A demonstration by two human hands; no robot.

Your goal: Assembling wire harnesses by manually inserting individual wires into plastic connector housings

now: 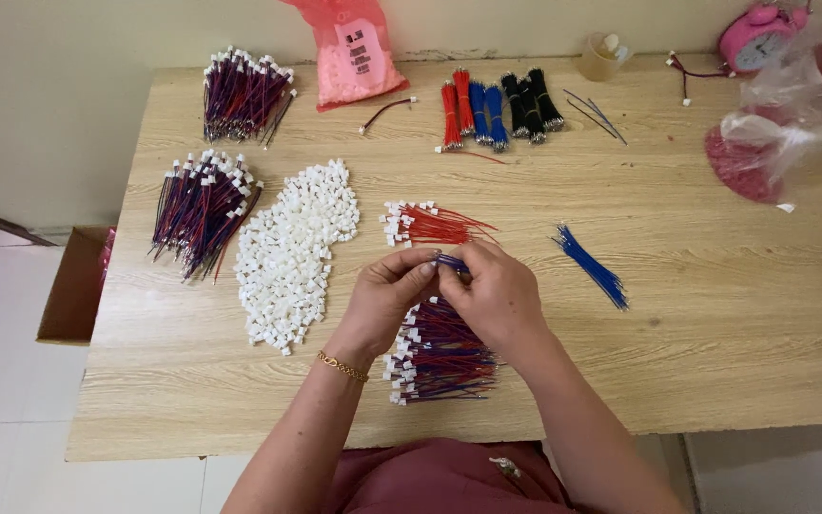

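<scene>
- A wooden table [715, 314] fills most of the view, pale with a visible grain, set against a light wall.
- A spread heap of small white plastic connectors [292, 252] lies left of centre on the table.
- Two stacks of finished red-and-blue wire bundles with white ends [204, 209] sit at the left, one behind the other.
- A pink plastic bag [354, 52] leans at the back edge; crumpled clear bags [792, 105] and a pink alarm clock [758, 36] crowd the far right corner.
- Tied bundles of red, blue and black wires [499, 103] lie side by side at the back centre.
- A pile of wired connectors [438, 357] lies directly under the hands, near the front edge.
- A small fan of red wires with white connectors [425, 225] rests just beyond the hands.
- Loose blue wires [592, 266] lie to the right, well apart from the hands.
- The left hand [384, 297], with a gold bracelet at the wrist, is curled, thumb and fingertips pinched on a short blue wire piece [449, 262].
- The right hand [499, 297] is also curled shut, its fingertips gripping the same piece, touching the left hand's fingers above the pile.
</scene>
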